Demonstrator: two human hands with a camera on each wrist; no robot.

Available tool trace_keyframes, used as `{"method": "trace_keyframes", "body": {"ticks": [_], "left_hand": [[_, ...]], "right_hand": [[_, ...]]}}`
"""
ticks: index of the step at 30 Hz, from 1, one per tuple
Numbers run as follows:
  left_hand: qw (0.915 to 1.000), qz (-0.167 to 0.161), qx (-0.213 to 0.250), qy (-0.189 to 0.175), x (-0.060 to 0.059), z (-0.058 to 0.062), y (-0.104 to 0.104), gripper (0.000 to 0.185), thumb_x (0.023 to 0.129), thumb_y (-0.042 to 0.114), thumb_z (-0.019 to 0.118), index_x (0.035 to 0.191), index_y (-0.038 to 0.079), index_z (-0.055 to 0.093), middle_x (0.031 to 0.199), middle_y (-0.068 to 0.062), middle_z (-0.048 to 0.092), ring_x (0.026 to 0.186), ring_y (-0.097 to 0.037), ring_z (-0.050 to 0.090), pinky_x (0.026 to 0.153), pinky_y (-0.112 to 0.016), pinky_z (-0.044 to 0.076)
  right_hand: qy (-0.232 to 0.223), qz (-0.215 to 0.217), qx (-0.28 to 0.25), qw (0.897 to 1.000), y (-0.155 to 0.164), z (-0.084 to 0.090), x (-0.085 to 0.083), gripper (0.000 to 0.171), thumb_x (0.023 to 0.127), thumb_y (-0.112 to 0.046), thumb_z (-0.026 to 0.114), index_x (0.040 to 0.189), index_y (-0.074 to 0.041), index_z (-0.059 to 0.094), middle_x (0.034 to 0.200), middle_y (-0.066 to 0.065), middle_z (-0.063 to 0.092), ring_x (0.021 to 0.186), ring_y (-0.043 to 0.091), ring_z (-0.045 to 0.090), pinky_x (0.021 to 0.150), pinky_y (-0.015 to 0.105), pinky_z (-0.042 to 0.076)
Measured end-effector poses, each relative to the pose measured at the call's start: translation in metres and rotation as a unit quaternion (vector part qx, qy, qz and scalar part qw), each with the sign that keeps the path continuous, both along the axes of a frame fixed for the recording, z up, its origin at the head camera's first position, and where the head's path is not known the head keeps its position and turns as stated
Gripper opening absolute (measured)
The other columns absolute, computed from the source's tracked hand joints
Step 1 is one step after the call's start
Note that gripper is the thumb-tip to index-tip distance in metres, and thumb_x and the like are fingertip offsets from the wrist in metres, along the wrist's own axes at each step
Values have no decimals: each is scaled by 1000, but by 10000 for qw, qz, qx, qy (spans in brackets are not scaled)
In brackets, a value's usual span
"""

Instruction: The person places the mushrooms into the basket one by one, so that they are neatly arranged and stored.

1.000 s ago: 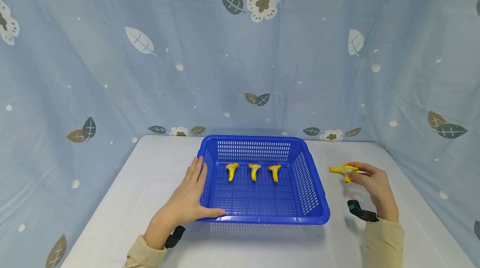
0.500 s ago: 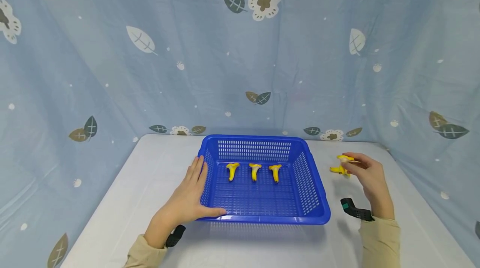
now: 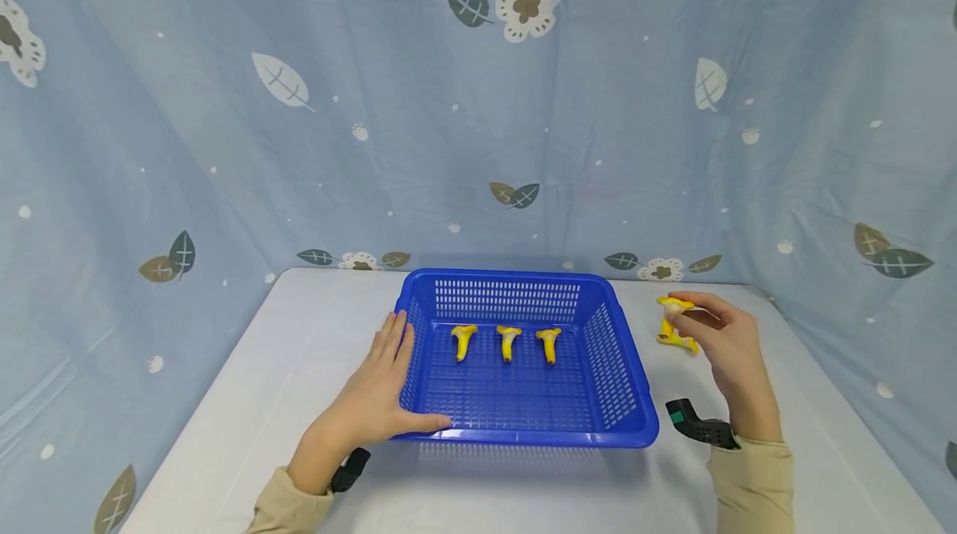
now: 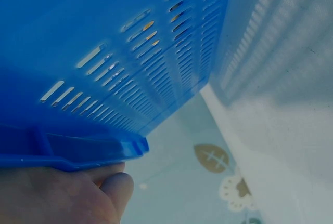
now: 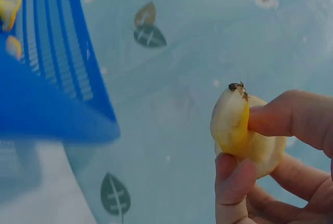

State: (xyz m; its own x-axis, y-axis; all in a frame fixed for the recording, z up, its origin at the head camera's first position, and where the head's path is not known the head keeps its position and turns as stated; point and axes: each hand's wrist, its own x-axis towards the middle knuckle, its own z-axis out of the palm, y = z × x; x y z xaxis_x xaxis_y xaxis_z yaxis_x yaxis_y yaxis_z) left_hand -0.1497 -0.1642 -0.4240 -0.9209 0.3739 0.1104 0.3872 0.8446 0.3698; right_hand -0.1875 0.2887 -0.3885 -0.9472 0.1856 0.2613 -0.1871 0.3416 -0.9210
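A blue plastic basket [image 3: 628, 401] sits mid-table with three small yellow bananas [image 3: 507, 342] in a row on its floor. My left hand [image 3: 377, 389] lies flat against the basket's left wall, thumb along the front rim; in the left wrist view the basket's slotted wall [image 4: 130, 68] fills the frame above my thumb [image 4: 112, 190]. My right hand [image 3: 721, 343] is raised to the right of the basket and pinches a yellow banana [image 3: 671, 320] by its upper end. The right wrist view shows that banana [image 5: 237, 130] between thumb and fingertips.
The white table [image 3: 247, 401] is enclosed by a blue leaf-print curtain [image 3: 478, 102] at the back and both sides. Black wrist-camera mounts [image 3: 699, 428] sit on both forearms. The basket's corner [image 5: 52, 115] lies left of the right hand.
My right hand has lifted the banana off the table and carried it slightly up and toward the basket, turning it more upright. The left hand and basket have stayed put.
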Motion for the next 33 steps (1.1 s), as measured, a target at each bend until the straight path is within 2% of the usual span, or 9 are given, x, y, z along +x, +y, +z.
{"method": "trace_keyframes", "body": {"ticks": [4, 8, 12, 19, 24, 29, 33], "left_hand": [[10000, -18, 12, 32, -1, 0, 1, 139, 66, 85, 65, 156, -7, 9, 164, -22, -3, 151, -38, -7, 117, -56, 17], [10000, -25, 51, 61, -1, 1, 2, 139, 67, 83, 66, 155, -7, 9, 164, -23, -2, 150, -39, -5, 117, -57, 17], [10000, -41, 50, 57, -1, 1, 3, 139, 67, 84, 65, 155, -8, 9, 164, -24, -2, 150, -39, -5, 117, -56, 17], [10000, 6, 23, -22, 0, 3, 2, 138, 67, 82, 66, 155, -7, 10, 164, -23, -3, 150, -39, -5, 118, -56, 15], [10000, -12, 46, -38, 0, 2, 1, 138, 67, 80, 69, 156, -7, 9, 164, -22, -4, 150, -38, -6, 118, -56, 15], [10000, -5, -6, -47, 0, 1, 1, 138, 67, 82, 67, 156, -6, 8, 164, -22, -5, 150, -37, -8, 118, -56, 15], [10000, -20, 18, -8, 0, 2, 1, 138, 67, 82, 67, 156, -7, 10, 164, -23, -3, 150, -39, -6, 117, -57, 16]], "right_hand": [[157, 347, -334, 9987, -11, 7, 3, 31, 91, -7, 72, 120, 4, 66, 98, -10, 70, 78, 9, 65, 68, 18, 55], [143, 596, -382, 9974, -23, 12, 5, 30, 92, -7, 71, 119, 5, 66, 95, -9, 71, 77, 9, 65, 65, 19, 53], [10, 728, -50, 9973, -35, 14, 3, 31, 92, -6, 69, 120, 6, 65, 101, -8, 69, 83, 10, 64, 68, 20, 53], [-338, 998, 845, 9908, -62, 27, -3, 33, 91, -16, 72, 121, -2, 67, 122, 12, 62, 96, 20, 61, 77, 27, 54], [-535, 1206, 1171, 9843, -78, 37, -8, 30, 90, -18, 75, 117, -6, 70, 117, 14, 63, 95, 27, 62, 74, 33, 53], [-450, 1453, 1488, 9771, -92, 46, -14, 24, 89, -15, 74, 112, -9, 71, 104, 12, 65, 87, 27, 62, 69, 36, 52], [-391, 1643, 1650, 9717, -103, 52, -20, 22, 90, -14, 74, 111, -10, 72, 105, 11, 66, 87, 26, 63, 69, 37, 51]]}}
